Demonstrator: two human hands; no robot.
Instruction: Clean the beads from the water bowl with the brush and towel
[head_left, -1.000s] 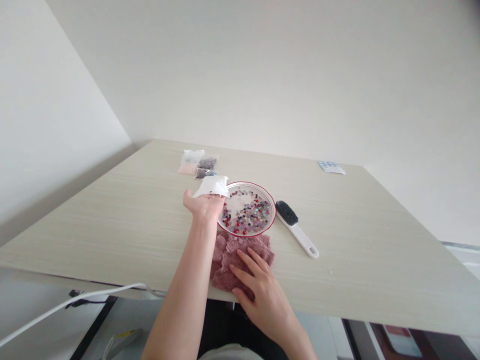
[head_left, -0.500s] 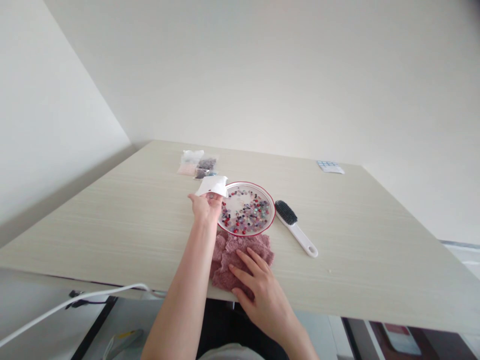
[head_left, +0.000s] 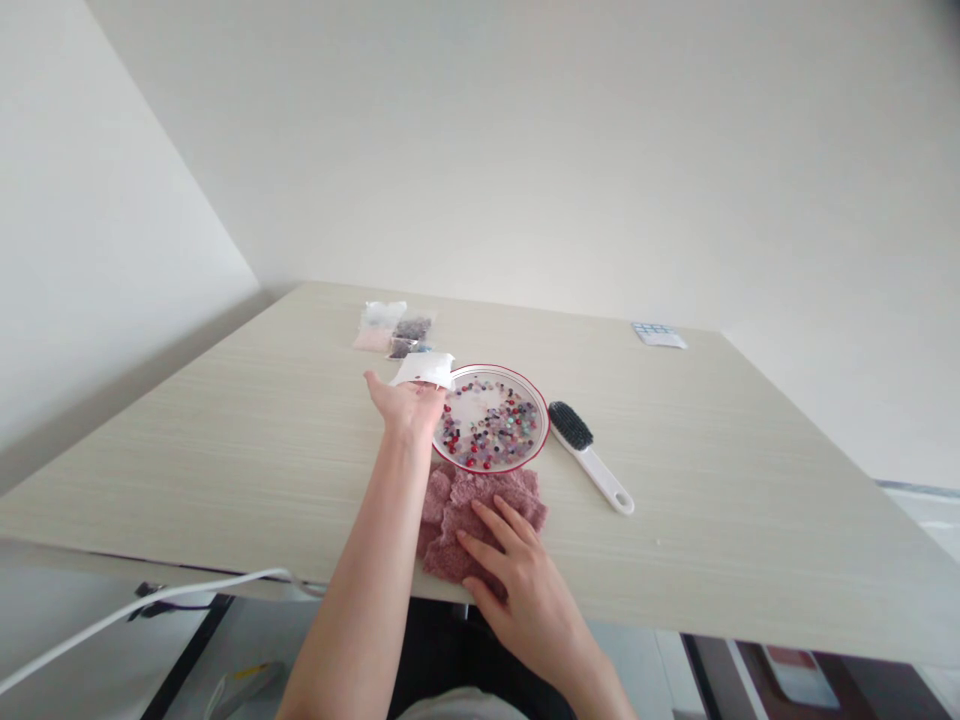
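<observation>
My left hand is palm up at the left rim of the plate, its thumb stretched out to the left. Its fingers go under a white paper-like packet and are mostly hidden; they appear to support it. Small dark red specks show at its near edge. The round plate, white with a red rim, bears many loose beads in red, purple, dark and clear colours. My right hand lies open, fingers spread, on a fuzzy dusty-pink cloth in front of the plate.
A white-handled brush with black bristles lies right of the plate. Behind the packet are clear bags of dark and pale pink contents. A blue-and-white packet sits at the back right. A white cable runs along the table's front left edge.
My left hand has turned a little further palm up and shifted slightly left, its thumb further out. The white packet stays almost in place. My right hand has not moved on the cloth.
</observation>
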